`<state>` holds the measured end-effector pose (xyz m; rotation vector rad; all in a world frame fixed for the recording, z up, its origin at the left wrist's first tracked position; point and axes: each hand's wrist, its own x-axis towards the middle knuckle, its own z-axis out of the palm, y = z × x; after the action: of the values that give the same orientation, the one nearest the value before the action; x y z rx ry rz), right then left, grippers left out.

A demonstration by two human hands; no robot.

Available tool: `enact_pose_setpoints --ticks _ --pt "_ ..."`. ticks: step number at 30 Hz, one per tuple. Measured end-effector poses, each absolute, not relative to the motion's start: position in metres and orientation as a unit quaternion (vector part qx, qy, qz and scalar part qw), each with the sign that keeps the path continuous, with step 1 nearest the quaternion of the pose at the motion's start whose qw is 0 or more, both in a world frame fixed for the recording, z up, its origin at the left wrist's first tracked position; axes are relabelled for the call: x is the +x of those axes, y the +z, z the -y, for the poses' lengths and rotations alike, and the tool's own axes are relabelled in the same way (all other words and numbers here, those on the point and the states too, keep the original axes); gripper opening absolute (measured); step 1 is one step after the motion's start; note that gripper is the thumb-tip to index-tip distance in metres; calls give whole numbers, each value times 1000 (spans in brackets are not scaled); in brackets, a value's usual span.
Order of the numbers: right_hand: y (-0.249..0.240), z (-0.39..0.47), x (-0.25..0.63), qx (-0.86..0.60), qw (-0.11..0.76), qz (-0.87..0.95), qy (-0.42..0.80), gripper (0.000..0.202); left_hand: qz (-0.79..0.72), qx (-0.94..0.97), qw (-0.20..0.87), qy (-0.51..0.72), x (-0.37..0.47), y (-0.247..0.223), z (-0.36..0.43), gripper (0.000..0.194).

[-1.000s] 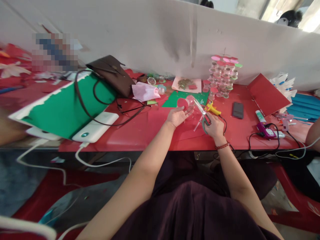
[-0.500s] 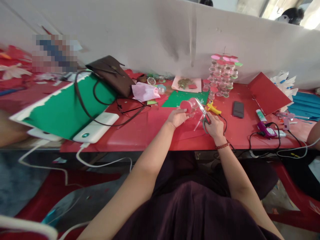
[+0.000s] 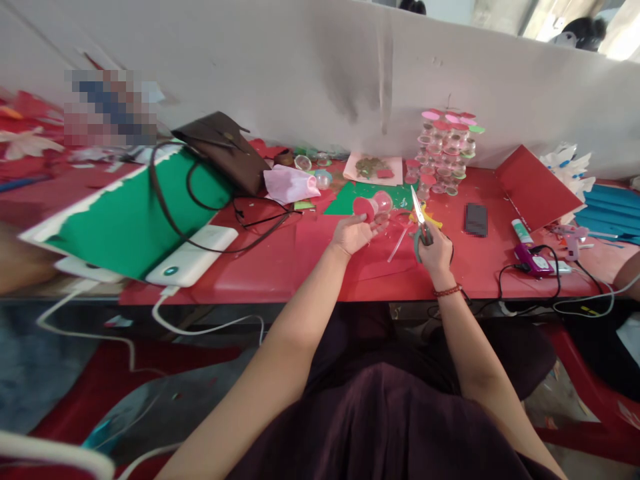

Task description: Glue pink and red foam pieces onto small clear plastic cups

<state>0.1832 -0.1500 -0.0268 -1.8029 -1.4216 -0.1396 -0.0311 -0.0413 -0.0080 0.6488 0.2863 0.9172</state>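
My left hand (image 3: 353, 233) grips a small pair of clear plastic cups (image 3: 383, 202) joined end to end, with a red paper disc (image 3: 363, 208) on the near end. Fingers wrap its underside above the red tabletop. To the right, my right hand (image 3: 436, 253) is closed round the handles of scissors (image 3: 418, 208). Their blades point up and away, apart from the cups. Behind the scissors lies a yellow glue gun (image 3: 433, 216), partly hidden. A thin translucent stick (image 3: 398, 245) rests between my hands.
A tower of decorated plastic cups (image 3: 445, 150) stands at the back. Green paper (image 3: 340, 202) lies before it. A dark phone (image 3: 476, 219) and purple power adapter (image 3: 535, 260) with cables are rightward. A brown bag (image 3: 225, 150) and white power bank (image 3: 193, 255) sit left.
The scissors have moved right, away from the cups, and their blades now point more upright. My left hand has turned the cups slightly, so their clear end shows more.
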Motion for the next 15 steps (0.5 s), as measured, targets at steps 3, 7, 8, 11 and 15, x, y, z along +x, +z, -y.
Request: enact_pose_setpoints --ticks 3,7,8,11,15 --pt "-26 152 182 -704 426 565 -66 47 -143 275 841 444 -32 -4 42 5" --pt "-29 151 184 -718 438 539 -44 53 -147 249 835 468 -32 -2 42 5" --pt "-30 150 185 -716 442 540 -32 51 -148 245 833 473 -32 -2 42 4" --pt "-33 149 183 -675 448 586 5 50 -143 241 831 481 -32 -3 40 5" --pt "-31 153 176 -628 434 645 5 51 -137 234 829 489 -32 -5 38 7"
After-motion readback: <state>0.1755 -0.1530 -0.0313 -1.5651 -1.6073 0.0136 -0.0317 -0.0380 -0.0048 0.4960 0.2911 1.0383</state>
